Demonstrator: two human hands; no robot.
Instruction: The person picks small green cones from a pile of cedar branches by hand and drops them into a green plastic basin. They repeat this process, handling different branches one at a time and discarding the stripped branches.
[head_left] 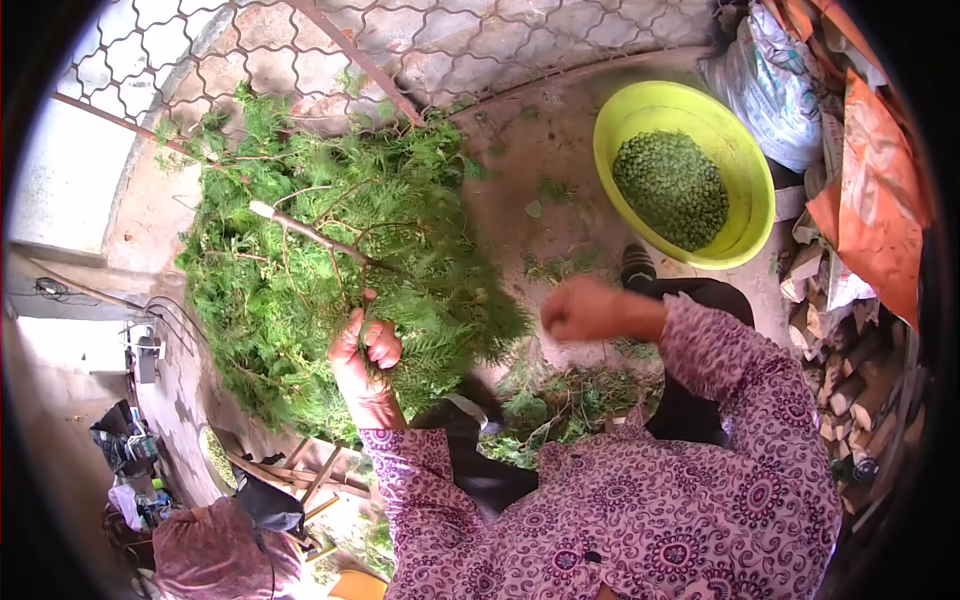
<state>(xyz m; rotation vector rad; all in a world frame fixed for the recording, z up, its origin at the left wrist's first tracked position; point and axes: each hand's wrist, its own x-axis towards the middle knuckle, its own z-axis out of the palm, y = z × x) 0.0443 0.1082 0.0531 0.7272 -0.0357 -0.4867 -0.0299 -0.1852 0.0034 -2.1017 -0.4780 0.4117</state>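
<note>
A big leafy green branch (pixel 330 250) with a cut woody stem lies across the ground in front of me. My left hand (pixel 362 355) grips its twigs near the lower middle of the foliage. My right hand (pixel 588 308) is closed in a fist to the right of the branch, clear of the leaves, and I cannot see what, if anything, is inside it. Farther right stands a yellow-green basin (pixel 745 190) holding a heap of small green seeds or berries (pixel 672 188).
Plucked green scraps (pixel 560 400) lie on the concrete by my legs. White sacks (pixel 775 85) and orange sheeting (pixel 875 200) stand at the right, with stacked firewood (pixel 850 370) below. A paved area lies beyond. Another person's covered head (pixel 215 560) shows at lower left.
</note>
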